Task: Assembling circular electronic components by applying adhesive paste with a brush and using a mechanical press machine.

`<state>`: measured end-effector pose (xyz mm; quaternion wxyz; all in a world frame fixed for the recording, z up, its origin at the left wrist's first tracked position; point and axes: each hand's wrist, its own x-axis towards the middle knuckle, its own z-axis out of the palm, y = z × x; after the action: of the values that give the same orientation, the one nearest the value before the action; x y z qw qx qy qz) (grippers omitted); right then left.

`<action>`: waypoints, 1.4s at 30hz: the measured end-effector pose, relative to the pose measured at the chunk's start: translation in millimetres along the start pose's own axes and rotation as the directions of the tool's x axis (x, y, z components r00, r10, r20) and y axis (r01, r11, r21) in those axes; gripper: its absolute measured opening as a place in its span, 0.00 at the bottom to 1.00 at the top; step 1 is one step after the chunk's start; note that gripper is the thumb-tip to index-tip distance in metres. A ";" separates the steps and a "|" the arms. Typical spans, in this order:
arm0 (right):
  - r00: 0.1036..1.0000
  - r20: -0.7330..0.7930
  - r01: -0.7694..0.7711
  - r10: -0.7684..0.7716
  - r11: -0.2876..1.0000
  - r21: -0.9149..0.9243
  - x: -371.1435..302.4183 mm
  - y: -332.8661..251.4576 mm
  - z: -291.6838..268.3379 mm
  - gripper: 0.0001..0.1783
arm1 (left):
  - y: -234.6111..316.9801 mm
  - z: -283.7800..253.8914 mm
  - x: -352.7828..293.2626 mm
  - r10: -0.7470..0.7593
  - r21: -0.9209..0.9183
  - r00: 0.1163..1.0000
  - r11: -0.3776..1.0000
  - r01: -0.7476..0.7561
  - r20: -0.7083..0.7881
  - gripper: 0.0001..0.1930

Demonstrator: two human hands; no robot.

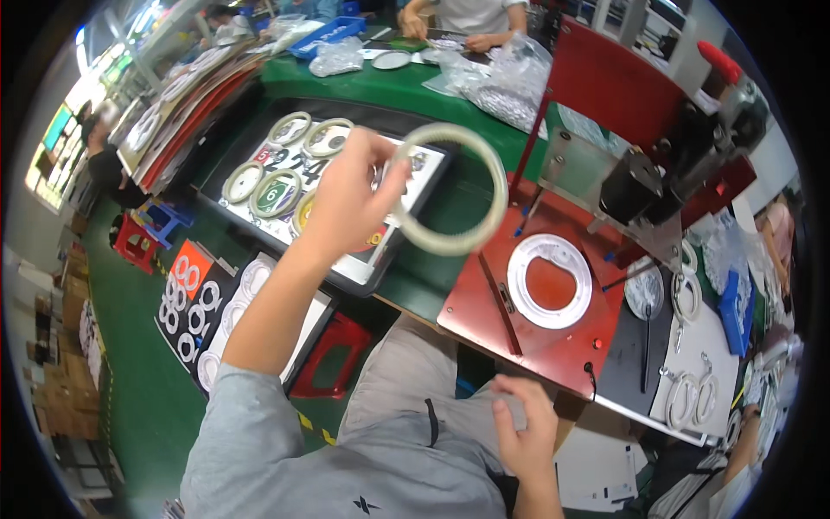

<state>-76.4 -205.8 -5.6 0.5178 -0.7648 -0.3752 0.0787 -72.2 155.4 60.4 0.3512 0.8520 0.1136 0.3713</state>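
Note:
My left hand (354, 195) is raised over the black-rimmed tray (372, 281) and pinches the left edge of a large pale, translucent ring (494, 164). The ring is held up in the air, its opening facing me. Inside the tray lie several similar rings (245, 182) on a printed sheet with coloured marks. My right hand (523, 424) hovers over my lap near the table edge, holding nothing, fingers apart and slightly bent. To the right of the held ring, a white ring-shaped part (523, 298) rests on the red base plate (471, 316) of a press.
The press has a black head (631, 186) and a red-knobbed lever (718, 62). Right of it are a round-headed tool (646, 298) and paired rings (683, 402). A red stool (331, 355) and a board of white rings (203, 307) stand left. A co-worker's hands (478, 41) work opposite.

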 end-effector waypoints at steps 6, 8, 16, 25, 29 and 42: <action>0.998 0.027 -0.059 0.054 0.782 0.620 18.5 -0.2 -7.4 0.33 | 44.2 32.8 -76.4 0.526 -0.160 0.797 0.850 -0.501 0.296 0.20; 0.963 0.200 -0.260 0.182 0.829 0.495 19.2 -4.2 -21.6 0.21 | 51.4 47.0 -99.4 0.501 -0.228 0.804 0.865 -0.448 0.321 0.22; 0.950 -0.205 -0.129 0.234 0.896 0.424 15.5 2.6 -40.3 0.14 | 47.3 60.0 -146.3 0.085 -0.545 0.754 0.743 0.388 0.651 0.15; 0.922 -0.363 0.179 -0.134 0.979 0.093 14.0 17.5 -51.5 0.20 | 38.5 89.6 -159.7 0.151 -0.675 0.781 0.616 0.406 0.606 0.16; 0.918 -0.392 0.135 -0.065 0.979 0.153 11.9 25.1 -56.9 0.19 | 49.1 89.6 -148.4 0.221 -0.583 0.793 0.787 0.199 0.568 0.16; 0.739 -0.641 -0.397 0.210 0.903 -0.163 29.0 102.0 -148.6 0.11 | 36.7 91.8 -162.4 -0.129 -0.442 0.779 0.761 0.475 0.614 0.17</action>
<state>69.9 -314.4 -17.6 0.4730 -0.8670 -0.0644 -0.1430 -122.6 7.8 -48.2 0.6660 0.7427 0.0328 0.0625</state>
